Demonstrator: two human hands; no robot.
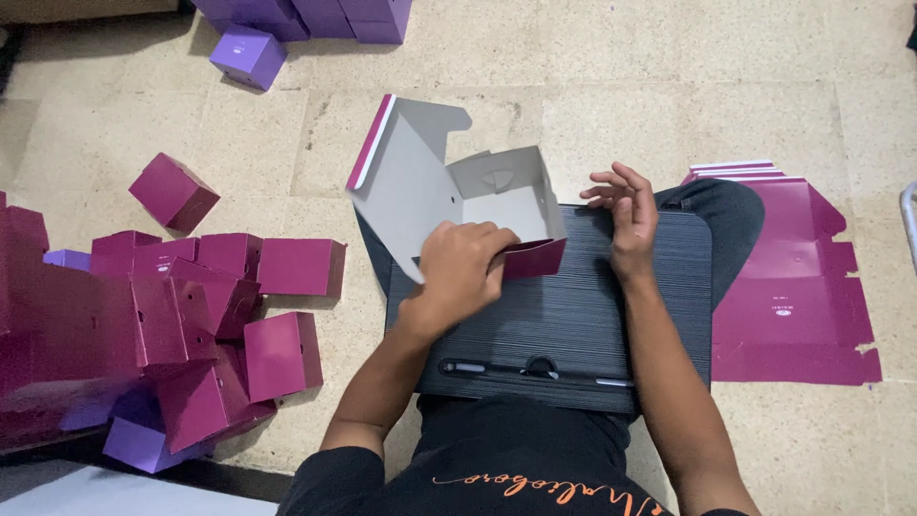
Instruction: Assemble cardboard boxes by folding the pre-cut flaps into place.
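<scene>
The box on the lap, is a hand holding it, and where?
Yes. The left hand grips the half-folded box at its lower edge, fingers pressing on the magenta flap. The right hand hovers open beside it, holding nothing.

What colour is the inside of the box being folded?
Grey inside the half-folded box; its outside is magenta. The head view shows it best.

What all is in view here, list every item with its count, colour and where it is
half-folded box: one, grey inside, magenta outside, on the lap board
lap board: one, black ridged, across the lap
folded magenta boxes: a pile, too many to count, floor at left
lilac boxes: several, stacked at top; a few more in the left pile
flat box blanks: a small stack, magenta, floor at right
floor: beige tiles
left hand: fingers pressing a flap of the box
right hand: open, holding nothing, beside the box
</scene>
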